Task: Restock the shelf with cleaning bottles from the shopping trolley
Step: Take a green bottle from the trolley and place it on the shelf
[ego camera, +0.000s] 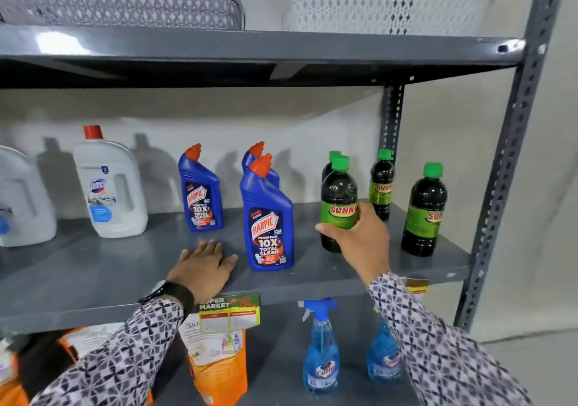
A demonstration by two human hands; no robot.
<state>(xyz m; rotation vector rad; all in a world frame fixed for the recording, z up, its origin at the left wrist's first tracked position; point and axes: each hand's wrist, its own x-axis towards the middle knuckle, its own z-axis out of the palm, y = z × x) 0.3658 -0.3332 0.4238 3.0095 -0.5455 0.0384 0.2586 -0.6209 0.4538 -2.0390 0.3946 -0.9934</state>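
Note:
My right hand is wrapped around a dark Sunny bottle with a green cap, which stands upright on the grey middle shelf. Another dark bottle stands right behind it, and two more are to the right. My left hand lies flat and open on the shelf, just left of a blue Harpic bottle. Two more Harpic bottles stand further back. The shopping trolley is out of view.
White jugs stand at the shelf's left. Blue spray bottles and orange refill pouches fill the shelf below. Grey and white baskets sit on the top shelf. A slotted steel upright bounds the right side.

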